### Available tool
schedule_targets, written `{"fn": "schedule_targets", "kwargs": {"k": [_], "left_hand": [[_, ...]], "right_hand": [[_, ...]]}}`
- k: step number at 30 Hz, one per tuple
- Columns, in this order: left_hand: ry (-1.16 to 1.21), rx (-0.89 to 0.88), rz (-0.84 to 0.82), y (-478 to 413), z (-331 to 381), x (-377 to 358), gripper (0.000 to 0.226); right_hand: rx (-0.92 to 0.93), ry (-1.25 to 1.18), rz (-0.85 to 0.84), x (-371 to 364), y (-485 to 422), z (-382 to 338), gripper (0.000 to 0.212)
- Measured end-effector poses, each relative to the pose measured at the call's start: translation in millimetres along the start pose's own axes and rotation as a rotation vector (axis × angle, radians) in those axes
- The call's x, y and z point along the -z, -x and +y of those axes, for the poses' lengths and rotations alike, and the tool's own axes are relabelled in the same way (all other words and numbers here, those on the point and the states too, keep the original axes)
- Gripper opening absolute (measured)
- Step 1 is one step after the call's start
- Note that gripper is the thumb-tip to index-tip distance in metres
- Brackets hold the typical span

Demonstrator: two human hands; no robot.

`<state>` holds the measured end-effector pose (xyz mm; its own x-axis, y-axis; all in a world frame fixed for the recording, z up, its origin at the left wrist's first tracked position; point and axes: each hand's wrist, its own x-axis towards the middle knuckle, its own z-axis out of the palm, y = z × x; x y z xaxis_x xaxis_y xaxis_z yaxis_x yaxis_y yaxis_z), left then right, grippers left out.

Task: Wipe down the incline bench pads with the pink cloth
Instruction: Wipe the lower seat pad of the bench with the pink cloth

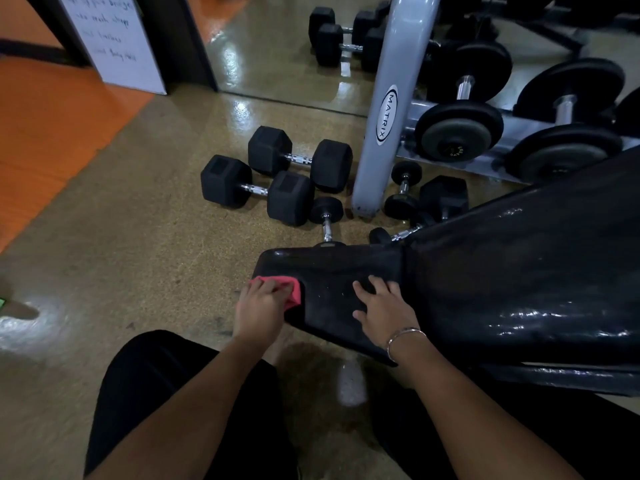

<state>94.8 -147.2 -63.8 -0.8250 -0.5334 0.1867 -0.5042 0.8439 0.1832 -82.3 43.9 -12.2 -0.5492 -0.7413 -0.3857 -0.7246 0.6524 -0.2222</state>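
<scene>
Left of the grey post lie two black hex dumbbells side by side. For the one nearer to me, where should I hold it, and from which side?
Grip the chrome handle of the nearer hex dumbbell, between its heads, coming down from above. The heads hold the handle off the floor, leaving finger room, and the other dumbbell lies close behind.

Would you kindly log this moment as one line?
step: wipe seat pad | left hand: holds pink cloth at pad's left edge | right hand: flat on seat pad
</scene>
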Motion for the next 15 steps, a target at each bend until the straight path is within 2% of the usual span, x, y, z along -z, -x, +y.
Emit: {"fn": "schedule_targets", "kwargs": {"k": [2, 5, 7, 10, 11, 12, 15], "left_hand": [[0.035, 0.063, -0.019, -0.1, 21.4, -1.0, 0.034], [0.107, -0.217, -0.026, 19.1, 26.8, -3.9, 0.033], [0.078, -0.268, -0.039, 14.0, 16.1, 1.4, 0.034], [0.071, 0.021, -0.021, -2.1, 31.4, -0.7, 0.032], [0.097, 0.069, -0.020, 0.6, 41.8, -3.0, 0.032], [0.121, 0.039, -0.021, 8.7, 48.4, -5.7, 0.034], [0.115, -0.219, -0.037, 27.7, 33.8, -2.0, 0.043]], "right_hand": [[0.001, 0.008, 0.004, 1.0, -0.2, -0.7, 0.064], [0.005, 0.012, 0.002, 2.8, -0.4, -0.5, 0.064], [0.003, 0.010, -0.006, 2.7, -0.2, -0.5, 0.064], [0.001, 0.019, -0.003, 3.1, -0.6, -1.0, 0.064], [0.003, 0.021, 0.000, 2.8, -0.8, -0.9, 0.064], [0.005, 0.017, 0.001, 2.5, -0.2, -0.5, 0.064], [0.007, 0.001, -0.003, 2.4, 0.6, 0.6, 0.064]]}}
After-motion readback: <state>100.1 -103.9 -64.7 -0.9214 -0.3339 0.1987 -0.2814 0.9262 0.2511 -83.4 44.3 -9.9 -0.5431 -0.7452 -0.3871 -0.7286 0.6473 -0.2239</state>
